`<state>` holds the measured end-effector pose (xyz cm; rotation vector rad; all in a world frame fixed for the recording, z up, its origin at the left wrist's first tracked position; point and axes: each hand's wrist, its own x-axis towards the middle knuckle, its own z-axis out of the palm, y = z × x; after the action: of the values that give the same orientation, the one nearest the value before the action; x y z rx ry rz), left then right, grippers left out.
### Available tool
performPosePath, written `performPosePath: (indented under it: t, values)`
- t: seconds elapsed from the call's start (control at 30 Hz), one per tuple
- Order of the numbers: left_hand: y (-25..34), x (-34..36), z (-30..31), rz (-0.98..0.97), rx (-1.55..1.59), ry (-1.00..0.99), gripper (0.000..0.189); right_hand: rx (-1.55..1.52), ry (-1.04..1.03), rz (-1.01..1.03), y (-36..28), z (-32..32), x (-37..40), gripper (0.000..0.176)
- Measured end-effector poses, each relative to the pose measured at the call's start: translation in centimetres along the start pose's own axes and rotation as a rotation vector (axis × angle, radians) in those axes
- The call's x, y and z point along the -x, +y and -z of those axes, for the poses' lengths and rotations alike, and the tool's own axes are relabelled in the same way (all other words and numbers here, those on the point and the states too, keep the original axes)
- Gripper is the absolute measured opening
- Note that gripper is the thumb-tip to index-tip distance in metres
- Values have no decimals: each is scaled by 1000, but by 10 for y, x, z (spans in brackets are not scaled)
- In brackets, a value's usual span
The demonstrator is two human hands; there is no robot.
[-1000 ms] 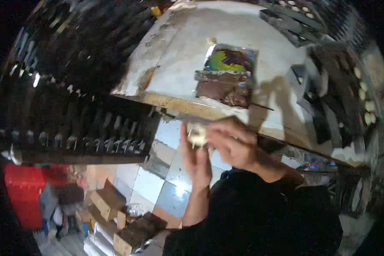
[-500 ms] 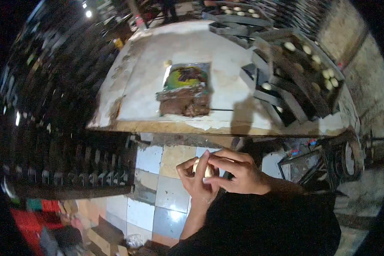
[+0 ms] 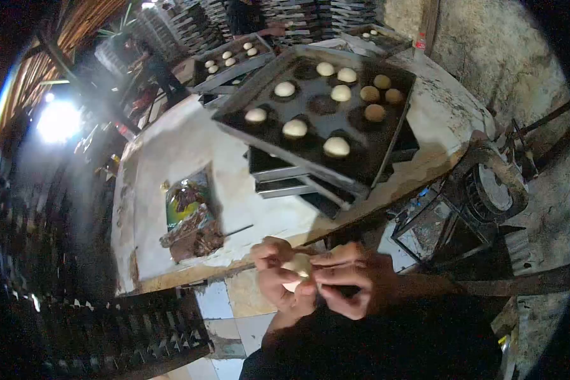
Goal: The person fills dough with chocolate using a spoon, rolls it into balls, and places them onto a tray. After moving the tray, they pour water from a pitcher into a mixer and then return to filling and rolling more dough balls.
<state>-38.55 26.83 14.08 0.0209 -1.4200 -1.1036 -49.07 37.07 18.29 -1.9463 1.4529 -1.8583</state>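
Note:
Just past the table's front edge, my left hand (image 3: 277,278) curls its fingers around a pale dough ball (image 3: 296,266). My right hand (image 3: 354,278) comes in from the other side, its fingers and thumb pinched at the dough's near side; the fingertips are slightly blurred. Beyond my hands on the table lies an open plastic bag of brown filling (image 3: 196,239), with a thin dark stick (image 3: 239,230) poking out of it. To the right, a dark baking tray (image 3: 323,104) holds several pale dough balls and several browner ones, resting on other stacked trays.
The whitish table (image 3: 133,209) has a worn front edge. Another tray with dough balls (image 3: 229,61) stands farther back, and one more (image 3: 377,35) near the wall. Co-workers (image 3: 155,69) are in the background. A metal frame (image 3: 446,221) stands at the right, below the table.
The view has swung up and to the right, bringing the tray stack nearer the centre. My left fingers have closed further around the dough ball, and my right fingers still work at it.

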Motion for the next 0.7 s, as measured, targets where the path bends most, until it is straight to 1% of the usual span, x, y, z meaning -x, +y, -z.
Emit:
performPosePath:
  t: [0.03,0.07,0.17,0.2,0.23,0.27,0.3,0.33,0.37,0.4,0.43,0.47,0.53,0.6,0.67,0.7]
  values:
    - [-4,-1,-15,14,-58,96,41,65,8,81,6,8,0,40]
    - [-16,2,-25,-29,-11,119,68,126,14,160,12,15,1,45]
    - [-15,-25,-59,119,244,-5,83,-61,-21,109,31,38,8,41]
    - [-33,-35,-59,40,315,-165,93,-129,-21,95,39,41,4,39]
    - [-40,-46,-58,24,301,-242,73,-198,-20,81,47,44,0,36]
    - [-46,-57,-58,8,288,-318,54,-216,-74,15,54,46,-4,35]
    - [-50,-73,-58,-60,339,-418,42,-181,-105,-31,58,48,-10,34]
    - [-49,-76,-59,-46,266,-307,30,-144,-137,-77,62,50,-17,33]
    - [-47,-74,-62,18,107,-107,27,-48,-148,-101,59,56,-30,33]
    - [-46,-72,-66,111,-39,80,24,54,-160,-125,54,62,-44,33]
    - [-50,-76,-62,173,-43,63,23,161,-178,-152,53,65,-55,33]
    - [-57,-80,-58,204,-24,-11,22,267,-53,-39,52,61,-59,35]
    - [-76,-85,-54,207,37,-206,25,411,-242,227,52,62,-95,29]
    - [-95,-95,-50,219,37,-362,31,556,-395,415,64,47,-116,25]
    - [-101,-124,-35,318,-4,-515,38,459,-583,305,72,50,-157,24]
    - [-105,-139,-26,371,-14,-573,43,374,-616,139,85,54,-171,24]
